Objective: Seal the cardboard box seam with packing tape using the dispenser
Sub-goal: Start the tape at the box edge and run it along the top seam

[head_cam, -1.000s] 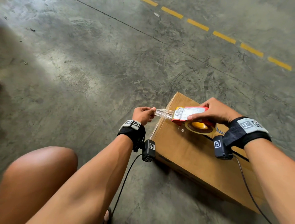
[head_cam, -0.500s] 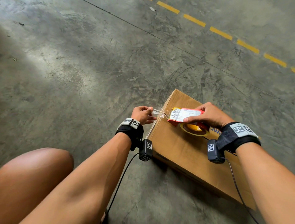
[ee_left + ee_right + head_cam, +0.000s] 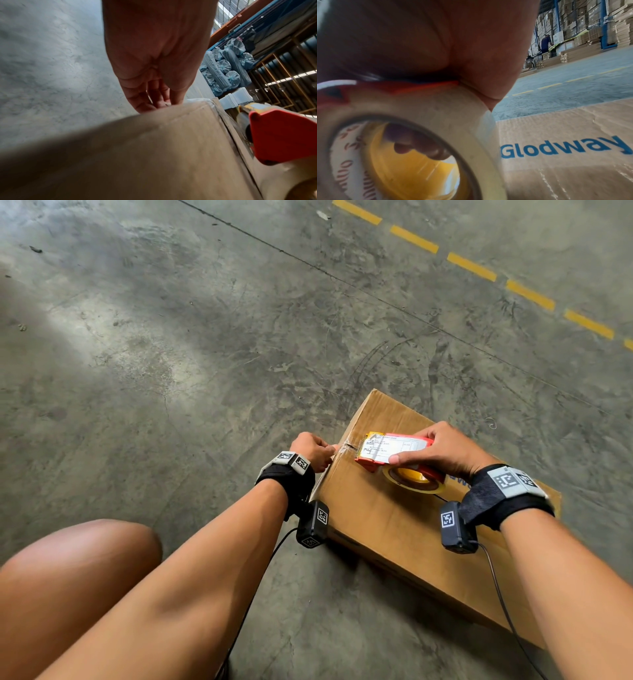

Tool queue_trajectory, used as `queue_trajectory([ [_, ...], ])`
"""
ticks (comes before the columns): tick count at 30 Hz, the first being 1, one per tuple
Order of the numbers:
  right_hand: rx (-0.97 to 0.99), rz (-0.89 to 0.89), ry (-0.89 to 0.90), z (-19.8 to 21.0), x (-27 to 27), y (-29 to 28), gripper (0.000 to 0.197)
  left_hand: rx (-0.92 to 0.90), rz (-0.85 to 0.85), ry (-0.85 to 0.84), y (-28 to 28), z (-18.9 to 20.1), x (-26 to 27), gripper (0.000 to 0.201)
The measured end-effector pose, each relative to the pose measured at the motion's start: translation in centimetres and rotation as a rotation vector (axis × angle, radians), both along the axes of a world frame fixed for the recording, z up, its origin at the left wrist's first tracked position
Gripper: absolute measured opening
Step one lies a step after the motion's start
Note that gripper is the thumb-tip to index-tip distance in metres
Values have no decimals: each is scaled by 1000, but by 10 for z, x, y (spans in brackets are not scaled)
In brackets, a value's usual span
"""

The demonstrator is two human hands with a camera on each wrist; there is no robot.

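A worn, scuffed grey concrete floor [image 3: 205, 354] crossed by a dashed yellow line [image 3: 472, 266] carries a brown cardboard box [image 3: 394, 518], which sits at about 4 o'clock in the head view. The right hand [image 3: 442, 451] curls around a red plastic tape dispenser [image 3: 387, 453] with a white label, resting on the box top near its 10 o'clock edge. The left hand [image 3: 313, 450], fingers bent at that edge, pinches the end of the clear tape [image 3: 346, 447] against the box corner; its exact grip on the film is hard to make out. A bare knee [image 3: 78, 570] fills the 8 o'clock corner.

The left wrist view alone shows blue plastic-wrapped bundles [image 3: 224, 67] and metal racking [image 3: 283, 75] behind the box, with fingertips [image 3: 161, 101] meeting the cardboard edge. Only the right wrist view reveals the round tape roll [image 3: 412, 142] with its yellow core, the blue word "Glodway" [image 3: 563, 147] printed on corrugated board, tall stacks of cartons [image 3: 590, 31], and a distant person [image 3: 545, 43] in dark clothing.
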State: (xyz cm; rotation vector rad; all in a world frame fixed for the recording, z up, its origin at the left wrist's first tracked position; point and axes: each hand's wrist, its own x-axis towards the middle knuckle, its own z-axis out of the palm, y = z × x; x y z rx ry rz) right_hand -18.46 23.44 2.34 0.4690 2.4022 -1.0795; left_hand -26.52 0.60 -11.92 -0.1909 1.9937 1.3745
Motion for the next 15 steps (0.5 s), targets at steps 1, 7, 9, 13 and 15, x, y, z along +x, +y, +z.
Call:
queue_trajectory([
  [1,2,1,-5,0,0,1,44,-19,-23,-5,0,1,1,32],
  [7,10,6,-19,-4,4,8,48,-244,-203,24,0,2,7,51],
  [9,1,8,-16,-5,4,7,47,-329,-272,135,-1,17,6,25],
  [13,-14,3,-24,-6,3,7,49,-235,-366,253,-10,45,2,40],
  [15,-24,4,-28,-8,1,7,63,-46,-458,223,-13,63,14,55],
])
